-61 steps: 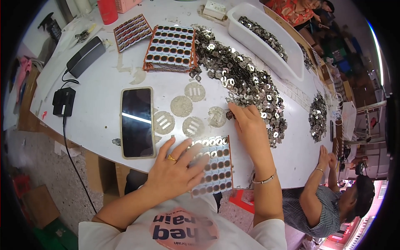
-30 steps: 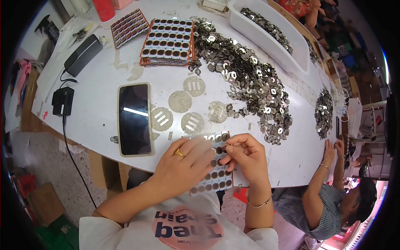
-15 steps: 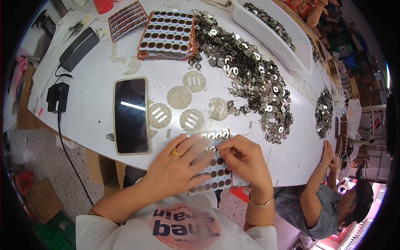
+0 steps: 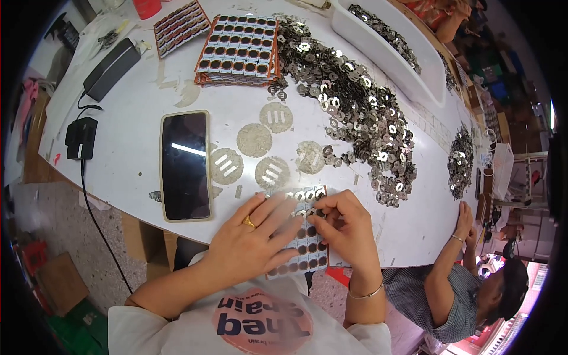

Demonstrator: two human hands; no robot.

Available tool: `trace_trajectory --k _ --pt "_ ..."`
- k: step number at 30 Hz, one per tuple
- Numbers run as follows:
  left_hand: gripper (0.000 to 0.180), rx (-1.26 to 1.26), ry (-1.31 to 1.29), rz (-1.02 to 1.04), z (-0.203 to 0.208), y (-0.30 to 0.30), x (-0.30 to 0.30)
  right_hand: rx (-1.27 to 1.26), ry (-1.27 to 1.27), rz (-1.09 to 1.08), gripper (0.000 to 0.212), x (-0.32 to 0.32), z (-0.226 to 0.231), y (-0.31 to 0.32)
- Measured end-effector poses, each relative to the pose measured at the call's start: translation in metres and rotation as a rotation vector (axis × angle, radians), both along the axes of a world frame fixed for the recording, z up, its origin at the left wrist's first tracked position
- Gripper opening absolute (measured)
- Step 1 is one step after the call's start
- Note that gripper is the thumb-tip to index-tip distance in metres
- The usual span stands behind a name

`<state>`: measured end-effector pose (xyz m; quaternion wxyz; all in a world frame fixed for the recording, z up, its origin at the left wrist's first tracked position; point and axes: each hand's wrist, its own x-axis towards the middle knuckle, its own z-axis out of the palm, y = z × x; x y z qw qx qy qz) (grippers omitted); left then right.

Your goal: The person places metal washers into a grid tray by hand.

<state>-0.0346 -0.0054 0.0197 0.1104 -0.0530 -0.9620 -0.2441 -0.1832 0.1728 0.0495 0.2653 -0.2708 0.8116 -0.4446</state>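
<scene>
A sheet (image 4: 313, 246) with rows of dark round spots on pale squares lies at the table's near edge, its near part reaching past the edge. Shiny metal discs (image 4: 310, 194) cover its far rows. My left hand (image 4: 251, 234), with a gold ring, lies over the sheet's left side, fingers spread and slightly blurred. My right hand (image 4: 349, 228) is over the sheet's right side, thumb and forefinger drawn together by the second row. What sits between those fingertips is too small to make out. To the far right spreads a heap of loose metal discs (image 4: 367, 112).
A phone (image 4: 186, 165) lies left of my hands. Stacked similar sheets (image 4: 239, 47) stand farther back. A white tub (image 4: 435, 83) holds more discs. Black adapters (image 4: 81, 138) with a cable lie at the left. Another person (image 4: 449, 278) sits at the right, hands by a smaller disc pile (image 4: 460, 160).
My right hand's fingertips have shifted slightly, the thumb a little lower and forefinger a little right. My left hand stays in place over the sheet.
</scene>
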Motion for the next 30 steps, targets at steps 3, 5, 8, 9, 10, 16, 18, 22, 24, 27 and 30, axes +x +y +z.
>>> trace_trajectory --k 3,5,8,9,10,16,18,22,24,27,30 --pt "0.054 -0.020 0.010 0.011 -0.001 0.002 0.000 0.005 0.114 -0.018 0.017 0.005 -0.002 0.003" --pt "0.054 -0.028 0.014 0.011 -0.001 0.003 0.000 0.011 0.114 0.001 0.014 0.006 0.000 0.003" --pt "0.054 -0.033 0.012 0.010 -0.001 0.003 0.000 0.041 0.188 0.060 0.014 0.005 0.003 0.002" --pt "0.053 -0.027 0.018 0.011 -0.001 0.002 -0.001 0.041 0.191 0.058 0.014 0.005 0.008 0.001" --pt "0.052 -0.024 0.021 0.015 -0.002 0.002 0.000 0.123 0.317 0.131 0.015 0.006 0.016 -0.001" --pt "0.050 -0.011 0.034 0.014 -0.002 0.002 -0.001 0.065 0.711 0.087 0.024 -0.038 0.011 -0.015" --pt "0.050 -0.004 0.035 0.012 -0.002 0.002 -0.001 0.043 0.767 -0.043 0.028 -0.046 0.007 -0.031" --pt "0.049 0.024 0.015 0.026 -0.001 0.002 0.000 0.141 0.855 -0.011 0.029 -0.061 -0.012 -0.049" --pt "0.049 0.024 0.022 0.022 -0.002 0.002 -0.001 0.016 0.600 -0.009 0.026 -0.064 -0.012 -0.051" --pt "0.049 0.024 0.030 0.034 -0.004 0.001 0.002 -0.127 0.596 0.056 0.023 -0.066 -0.010 -0.042" --pt "0.049 0.034 0.035 0.032 -0.004 0.002 0.002 -0.152 0.467 0.039 0.023 -0.064 0.005 -0.024"
